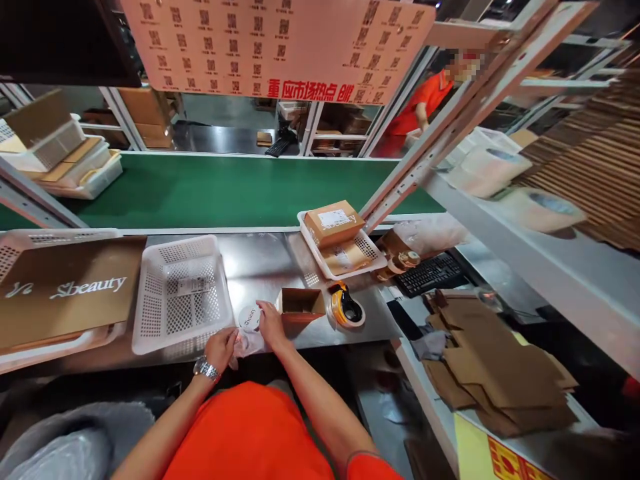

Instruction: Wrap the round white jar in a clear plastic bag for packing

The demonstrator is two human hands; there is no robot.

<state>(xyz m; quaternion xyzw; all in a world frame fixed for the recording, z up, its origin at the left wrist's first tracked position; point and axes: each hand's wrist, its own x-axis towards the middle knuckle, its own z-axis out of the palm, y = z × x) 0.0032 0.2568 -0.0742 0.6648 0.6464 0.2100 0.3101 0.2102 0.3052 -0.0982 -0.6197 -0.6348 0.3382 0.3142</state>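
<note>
- Hands meet at the steel table (pixel 260 263) edge: left hand (pixel 220 347) pinches clear wrap (pixel 247 345), fingers closed on it.
- Right hand (pixel 271 325) curls over a round white jar (pixel 249 318), gripping it.
- Jar sits between white basket (pixel 181 293) and open carton (pixel 300 304); tape dispenser (pixel 345 308) just beyond.

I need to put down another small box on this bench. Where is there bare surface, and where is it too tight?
Bare steel table shows between the white basket and the tray of boxes. The green conveyor is bare in its middle stretch. It is crowded at the front edge, where both hands, the open carton and the tape dispenser sit.
</note>
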